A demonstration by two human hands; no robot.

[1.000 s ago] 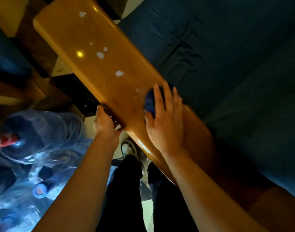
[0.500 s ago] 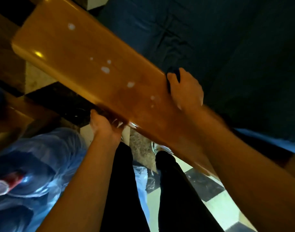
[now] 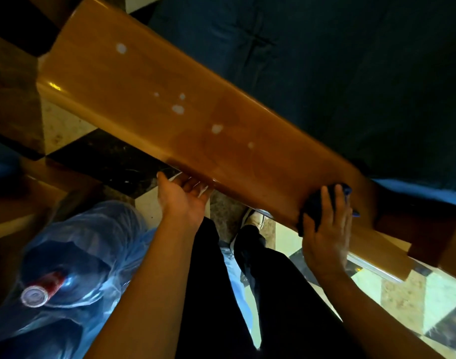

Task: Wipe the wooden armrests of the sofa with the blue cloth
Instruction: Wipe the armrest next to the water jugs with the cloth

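Polished amber wood fills the head view: the wooden armrest [image 3: 221, 130] is seen running diagonally from the upper left to the lower right, with the dark blue sofa cushions [image 3: 325, 73] lying along its far side. The blue cloth [image 3: 315, 203] is bunched on the near edge of the armrest toward its lower right end, and it is pressed there by the right hand [image 3: 325, 229], whose fingers are laid fairly straight and spread over the cloth rather than curled round it; that flat hold is judged to be chosen so that pressure is spread across the fabric and the rounded edge can be rubbed. The left hand [image 3: 181, 195] is set against the near underside of the armrest, palm up, with its fingers hooked beneath the edge; whether they actually clasp the wood cannot be told, since the tips are hidden, but the placing is judged to serve as a brace for the body while the other arm leans in. Several pale spots [image 3: 177, 109] are left on the upper middle stretch of the wood, well apart from the cloth, so that part is judged not yet wiped. Below the armrest, a large water bottle with a red neck [image 3: 44, 286], wrapped in clear plastic, is seen on the chequered floor [image 3: 392, 288], beside the person's dark trousers [image 3: 273, 294] and a light shoe [image 3: 255, 220].
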